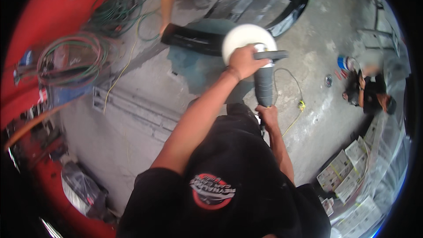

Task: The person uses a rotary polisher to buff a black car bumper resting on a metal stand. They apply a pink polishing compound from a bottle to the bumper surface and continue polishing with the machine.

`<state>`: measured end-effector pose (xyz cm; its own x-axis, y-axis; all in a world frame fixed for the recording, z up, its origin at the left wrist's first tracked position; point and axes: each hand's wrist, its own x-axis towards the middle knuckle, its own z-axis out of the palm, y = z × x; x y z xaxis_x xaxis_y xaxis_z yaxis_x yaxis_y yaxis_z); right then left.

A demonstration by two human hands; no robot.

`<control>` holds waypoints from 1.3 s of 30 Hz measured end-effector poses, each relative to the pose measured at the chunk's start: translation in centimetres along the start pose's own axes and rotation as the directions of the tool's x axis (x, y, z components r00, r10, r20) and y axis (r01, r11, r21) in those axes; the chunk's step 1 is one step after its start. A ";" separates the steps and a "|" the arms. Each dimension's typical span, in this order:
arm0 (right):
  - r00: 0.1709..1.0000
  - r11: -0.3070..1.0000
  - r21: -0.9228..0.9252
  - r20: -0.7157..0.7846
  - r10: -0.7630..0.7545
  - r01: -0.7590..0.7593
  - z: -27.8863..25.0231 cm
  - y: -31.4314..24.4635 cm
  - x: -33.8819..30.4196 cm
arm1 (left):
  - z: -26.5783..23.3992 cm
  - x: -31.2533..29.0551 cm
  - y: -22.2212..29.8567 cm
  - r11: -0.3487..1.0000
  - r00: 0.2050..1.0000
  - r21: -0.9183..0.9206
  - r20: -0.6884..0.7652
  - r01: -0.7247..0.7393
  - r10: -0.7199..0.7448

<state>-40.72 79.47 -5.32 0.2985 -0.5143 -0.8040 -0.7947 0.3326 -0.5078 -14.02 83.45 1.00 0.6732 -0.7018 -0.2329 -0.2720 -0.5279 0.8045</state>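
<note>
An electric polisher (pixel 263 83) with a round white pad (pixel 240 34) is in front of me, its black grip pointing back toward my body. My left hand (pixel 245 63) is closed over the polisher's head, beside the dark side handle (pixel 274 55). Lower down, my right hand (pixel 268 115) wraps round the rear end of the grip. The pad overlaps the right end of a glossy black curved car part (pixel 191 39); whether it touches the surface I cannot tell. Another person's hand (pixel 164 28) is at the part's left end.
A larger black curved part (pixel 299 0) lies beyond. Coiled hoses (pixel 72 57) and a metal frame (pixel 132 108) are on the left. A power cord (pixel 301 94) runs along the floor at right. Farther right, a person (pixel 374 90) crouches near a can (pixel 346 63); papered, plastic-covered panels (pixel 348 167) stand nearby.
</note>
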 end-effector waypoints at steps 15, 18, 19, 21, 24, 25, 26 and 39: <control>0.991 0.994 0.102 -0.131 0.042 -0.029 8.6 4.6 -4.0 | -2.3 -3.0 -4.2 0.988 0.957 0.074 0.268 -0.133 0.108; 0.990 0.999 -0.034 -0.141 -0.008 0.003 11.5 4.5 -5.2 | -6.0 -4.8 -6.8 0.992 0.967 0.075 0.241 -0.102 0.081; 0.991 0.996 -0.085 -0.134 -0.024 0.013 12.5 3.7 -5.8 | -7.5 -5.2 -7.4 0.994 0.962 0.085 0.268 -0.076 0.050; 0.995 0.986 -0.166 -0.096 -0.035 0.019 14.5 2.3 -6.5 | -9.9 -6.2 -10.0 0.991 0.976 0.089 0.201 -0.102 0.082; 0.994 0.960 -0.268 -0.041 -0.098 0.083 16.9 0.8 -6.5 | -13.4 -7.8 -13.1 0.997 0.993 0.001 0.088 -0.075 0.075; 0.994 0.954 -0.284 -0.025 -0.108 0.096 17.7 -0.7 -6.9 | -14.9 -8.2 -13.5 0.998 0.996 0.008 0.066 -0.055 0.055; 0.993 0.947 -0.301 -0.007 -0.117 0.109 18.2 -1.8 -7.3 | -15.8 -8.3 -14.1 1.000 0.997 0.006 0.068 -0.027 0.026; 0.994 0.966 -0.255 -0.082 -0.071 0.048 17.2 -3.6 -8.6 | -13.9 -5.8 -13.6 0.995 0.989 0.015 0.105 -0.102 0.100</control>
<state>-31.34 96.30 -1.87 0.3098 -0.6001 -0.7375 -0.8879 0.0949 -0.4502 -4.66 101.31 -1.00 0.5667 -0.7975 -0.2071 -0.3498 -0.4605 0.8158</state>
